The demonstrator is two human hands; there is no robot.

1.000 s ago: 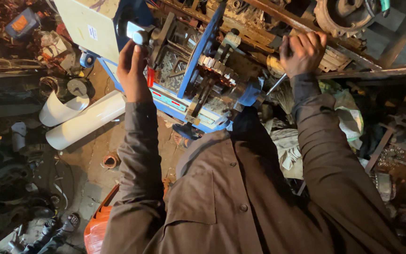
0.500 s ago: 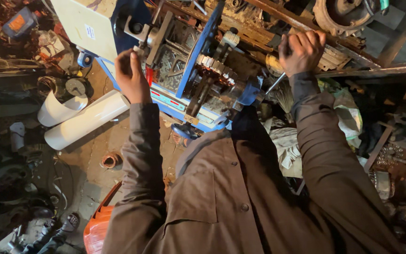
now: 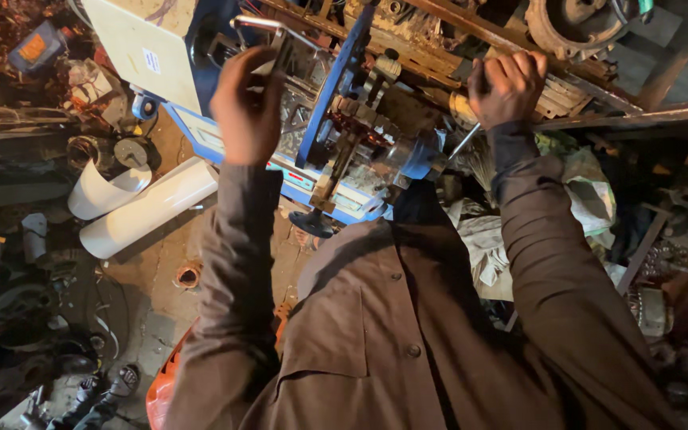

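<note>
Blue painted metal machine frame (image 3: 336,87)

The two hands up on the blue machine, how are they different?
The left hand is at a thin shiny metal bar on the blue metal machine frame; the right hand is on a yellowish tool handle by a rusty rail. The left hand's fingers curl loosely, and whether they grip cannot be told; the right hand is a tight fist. Both are bare, raised, and come out of brown sleeves.
</note>
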